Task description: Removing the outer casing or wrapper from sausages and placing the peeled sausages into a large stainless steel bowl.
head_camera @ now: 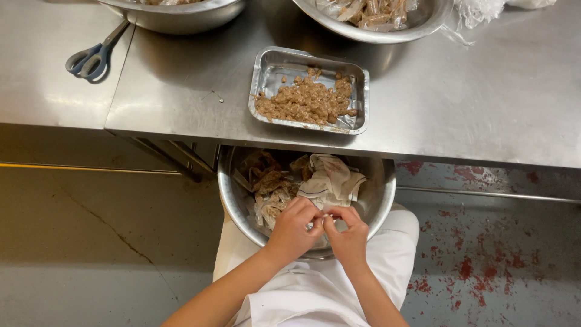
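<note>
Left hand [295, 225]: fingertips pinched on a small clear wrapper [321, 221], over the lap bowl; closed grip on it
Right hand [347, 233]: pinching the same wrapper from the other side, thumb against thumb; closed too
Lap bowl [232, 197]: round steel, shiny, held on the knees under the table edge; inside, crumpled empty wrappers [270, 188] smeared brown, and a white cloth [330, 178]
Foil tray [361, 102]: rectangular, thin aluminium, on the steel table [472, 103]; brown lumpy paste [307, 100] covering about half of the bottom
Progress: many wrappers already emptied, judging by the pile; tray far from full
Left to do: far bowl [387, 31] with packets not yet opened, glossy and narrow
Scissors [95, 54]: grey-blue handles, lying apart on the left, untouched
</note>
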